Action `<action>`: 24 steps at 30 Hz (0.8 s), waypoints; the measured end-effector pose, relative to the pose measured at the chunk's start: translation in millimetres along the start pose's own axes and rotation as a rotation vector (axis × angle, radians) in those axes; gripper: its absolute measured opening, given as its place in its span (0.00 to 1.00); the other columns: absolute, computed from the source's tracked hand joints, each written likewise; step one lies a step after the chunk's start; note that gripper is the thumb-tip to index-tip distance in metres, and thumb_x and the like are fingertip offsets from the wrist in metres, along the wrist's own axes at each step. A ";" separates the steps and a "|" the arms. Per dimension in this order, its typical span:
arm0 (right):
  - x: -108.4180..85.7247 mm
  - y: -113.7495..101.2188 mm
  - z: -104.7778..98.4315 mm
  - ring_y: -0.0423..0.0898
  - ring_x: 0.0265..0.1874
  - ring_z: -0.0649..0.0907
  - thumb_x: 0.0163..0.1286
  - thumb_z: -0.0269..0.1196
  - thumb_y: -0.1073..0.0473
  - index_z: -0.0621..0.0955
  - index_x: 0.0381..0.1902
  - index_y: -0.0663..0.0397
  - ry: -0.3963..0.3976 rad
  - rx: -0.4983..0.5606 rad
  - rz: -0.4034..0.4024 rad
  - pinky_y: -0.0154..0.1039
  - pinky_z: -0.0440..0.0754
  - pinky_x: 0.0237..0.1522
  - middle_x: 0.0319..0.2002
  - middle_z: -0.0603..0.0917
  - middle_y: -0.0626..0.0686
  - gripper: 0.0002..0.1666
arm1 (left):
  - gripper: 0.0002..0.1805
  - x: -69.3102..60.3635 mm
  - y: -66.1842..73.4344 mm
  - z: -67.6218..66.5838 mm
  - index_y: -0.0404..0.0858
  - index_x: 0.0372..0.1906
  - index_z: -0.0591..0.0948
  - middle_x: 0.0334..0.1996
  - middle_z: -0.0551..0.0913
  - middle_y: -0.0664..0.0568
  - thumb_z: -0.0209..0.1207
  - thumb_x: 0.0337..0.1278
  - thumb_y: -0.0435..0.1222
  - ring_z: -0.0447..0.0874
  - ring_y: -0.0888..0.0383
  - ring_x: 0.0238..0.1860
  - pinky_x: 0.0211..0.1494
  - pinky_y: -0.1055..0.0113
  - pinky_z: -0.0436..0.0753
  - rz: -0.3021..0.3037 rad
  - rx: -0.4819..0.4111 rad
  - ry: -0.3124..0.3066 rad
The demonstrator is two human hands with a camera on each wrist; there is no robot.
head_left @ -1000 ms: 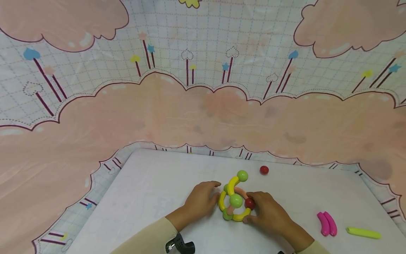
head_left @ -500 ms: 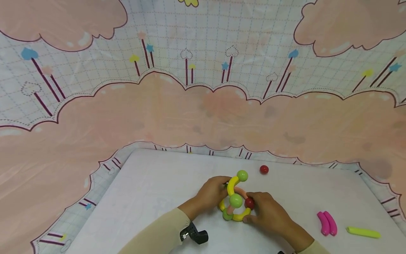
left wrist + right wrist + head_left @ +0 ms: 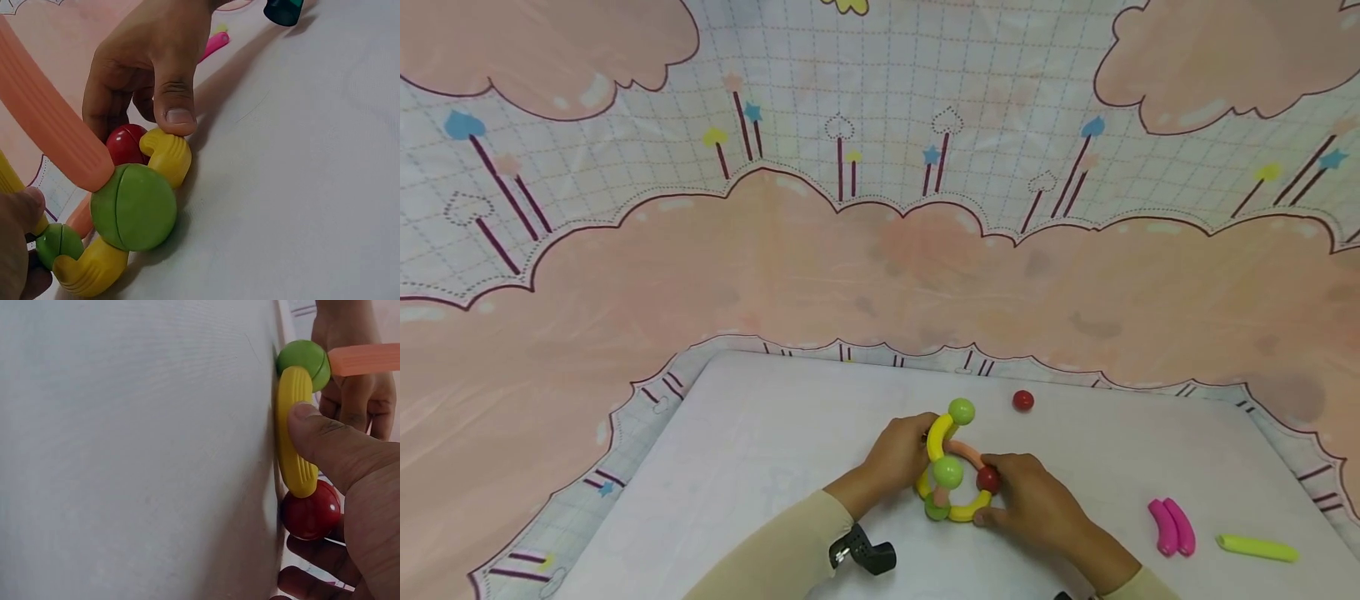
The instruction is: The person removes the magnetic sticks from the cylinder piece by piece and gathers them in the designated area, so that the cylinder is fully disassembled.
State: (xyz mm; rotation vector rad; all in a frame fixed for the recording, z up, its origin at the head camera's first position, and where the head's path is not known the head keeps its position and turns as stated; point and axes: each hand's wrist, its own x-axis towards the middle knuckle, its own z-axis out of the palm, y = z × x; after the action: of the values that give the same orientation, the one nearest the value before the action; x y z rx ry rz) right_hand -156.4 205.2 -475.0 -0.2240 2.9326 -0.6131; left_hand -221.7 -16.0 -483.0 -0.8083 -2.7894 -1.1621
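Toy (image 3: 947,472) of curved rods (image 3: 972,509), glossy balls (image 3: 140,209)

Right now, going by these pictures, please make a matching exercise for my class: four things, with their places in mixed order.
Things
1. Loose red ball
2. Pink pieces
3. Lime stick
4. Topmost green ball

Places
A. Farthest right on the table
B. At the upper end of a yellow curve
C. Near the far edge
D. Side by side

Pairs: 1-C, 2-D, 3-A, 4-B

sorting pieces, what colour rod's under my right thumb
Yellow curved rod, clearest in right wrist view.
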 end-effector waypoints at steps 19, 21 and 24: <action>3.8 -0.3 -2.6 0.53 0.61 0.77 0.43 0.83 0.37 0.80 0.64 0.52 0.008 -0.027 -0.017 0.57 0.76 0.62 0.57 0.83 0.50 0.52 | 0.13 -1.9 -8.5 -0.9 0.36 0.54 0.81 0.47 0.88 0.49 0.65 0.69 0.35 0.86 0.60 0.47 0.52 0.65 0.84 0.030 -0.013 0.038; 0.6 -4.2 -4.9 0.53 0.61 0.77 0.47 0.82 0.38 0.81 0.64 0.50 0.066 -0.012 -0.038 0.57 0.77 0.62 0.58 0.83 0.50 0.48 | 0.13 -2.1 -9.1 -0.7 0.36 0.54 0.81 0.47 0.88 0.49 0.64 0.69 0.35 0.86 0.59 0.48 0.51 0.66 0.84 0.033 -0.023 0.036; -8.7 -15.2 -10.3 0.52 0.58 0.80 0.55 0.80 0.44 0.81 0.63 0.46 0.205 0.071 -0.101 0.54 0.81 0.57 0.58 0.82 0.49 0.38 | 0.13 -3.0 -9.3 -0.8 0.38 0.54 0.81 0.48 0.88 0.50 0.64 0.69 0.35 0.85 0.59 0.50 0.53 0.66 0.84 0.018 -0.047 0.026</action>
State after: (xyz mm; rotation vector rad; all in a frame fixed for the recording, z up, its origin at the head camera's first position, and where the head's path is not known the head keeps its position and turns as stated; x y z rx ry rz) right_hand -147.7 196.9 -458.6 -0.3218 3.1028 -0.7978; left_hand -223.6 -23.4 -489.2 -0.8131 -2.7380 -1.2307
